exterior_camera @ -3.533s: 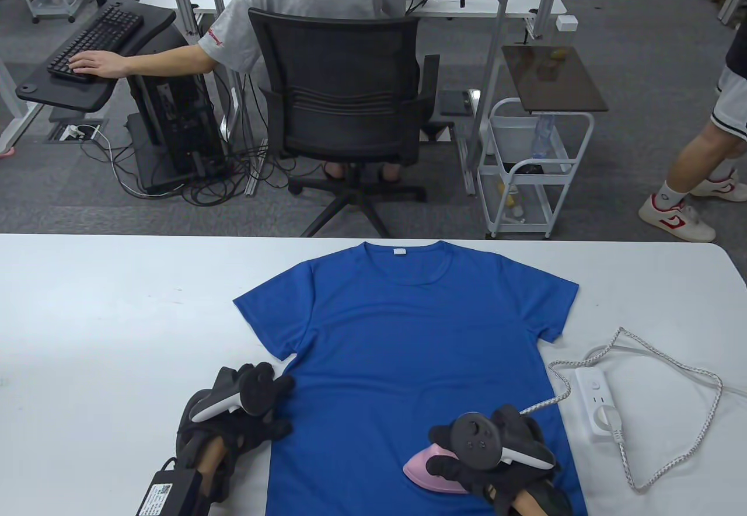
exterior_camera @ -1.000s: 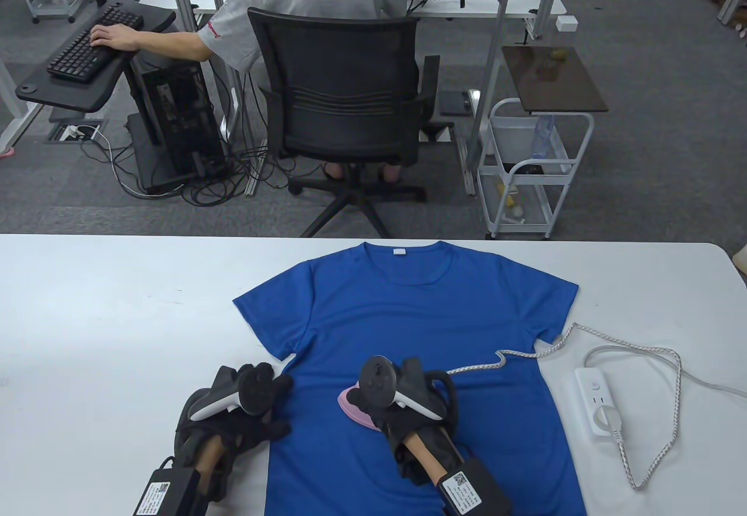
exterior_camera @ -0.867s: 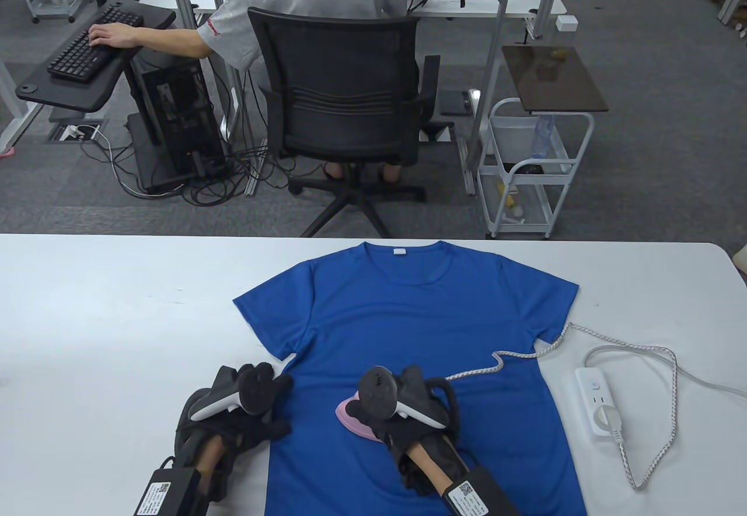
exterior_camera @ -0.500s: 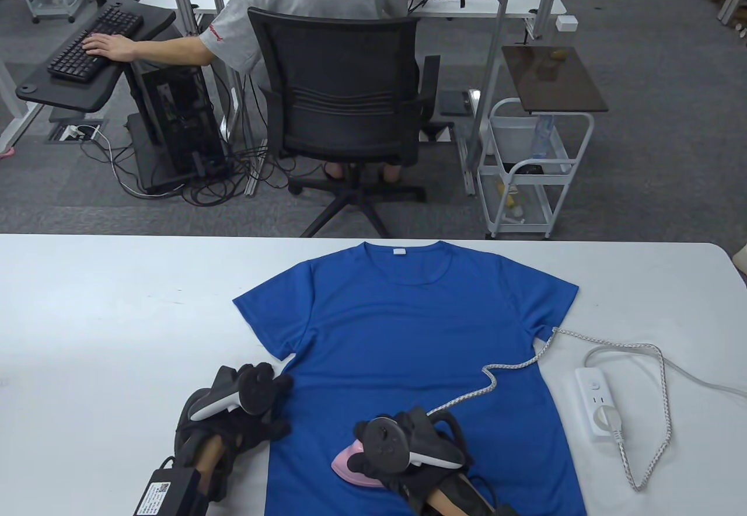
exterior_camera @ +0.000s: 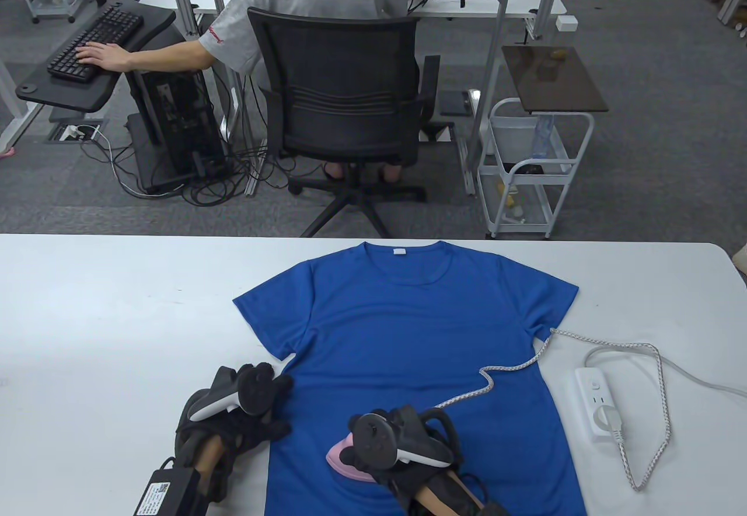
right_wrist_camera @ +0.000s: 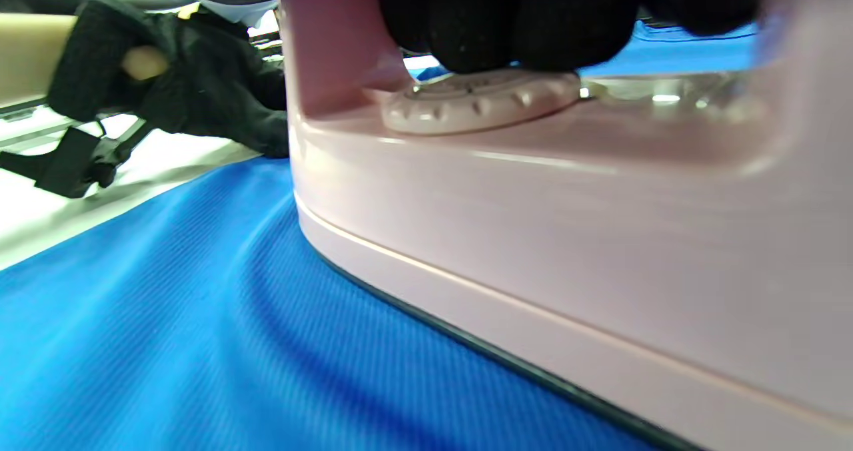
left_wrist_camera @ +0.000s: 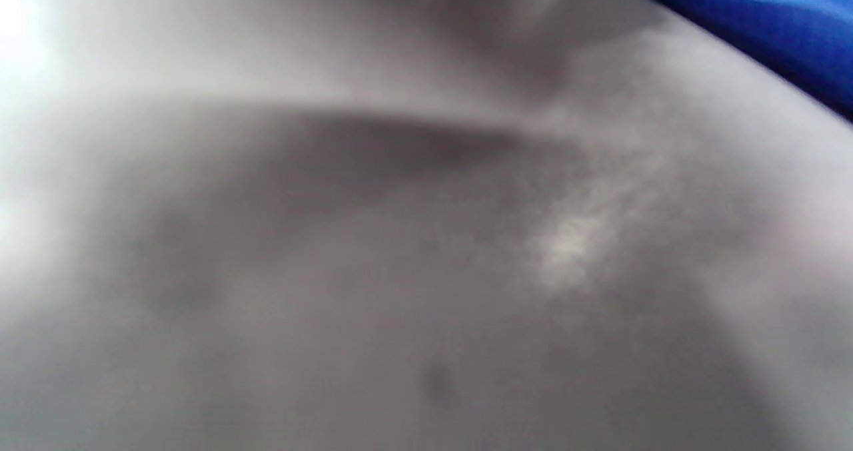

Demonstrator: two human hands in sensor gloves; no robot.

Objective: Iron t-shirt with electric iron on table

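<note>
The table view is evenly lit and sharp, with soft shadows. The left wrist view is a gray blur, with glare at its left edge. The right wrist view is bright, with the iron slightly soft.

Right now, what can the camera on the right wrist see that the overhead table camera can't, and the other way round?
Only the right wrist view shows the dial under the fingers and the soleplate edge meeting the cloth. Only the table view shows the whole t-shirt, the cord, the power strip and the right hand from above. Both show the pink iron on the shirt and the left hand beside it.
</note>
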